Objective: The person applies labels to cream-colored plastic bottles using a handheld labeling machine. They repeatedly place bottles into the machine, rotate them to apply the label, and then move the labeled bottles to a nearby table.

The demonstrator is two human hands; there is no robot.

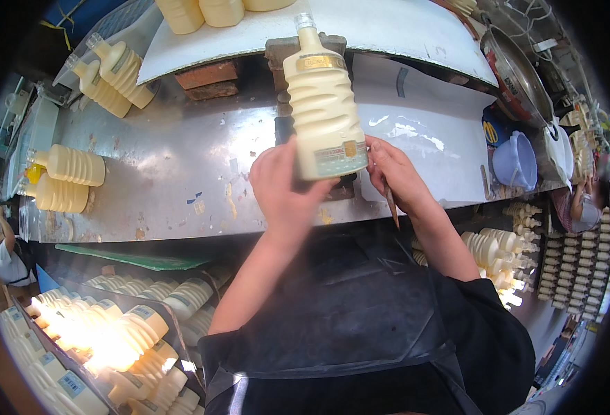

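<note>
Left hand point(280, 187): I cup cream ribbed plastic bottle point(322, 104) by base
Neck point(305, 26): 12 o'clock
Right hand point(398, 174): bottle's 4 o'clock, pinching slim brown stick point(391, 206)

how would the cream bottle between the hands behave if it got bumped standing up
The cream bottle would probably tip if bumped high, being tall for its base. It looks fairly stiff, since its sides hold their shape; the wavy ridges may help grip.

Ribbed cream bottle point(323, 114) between fingers point(381, 156)
</note>
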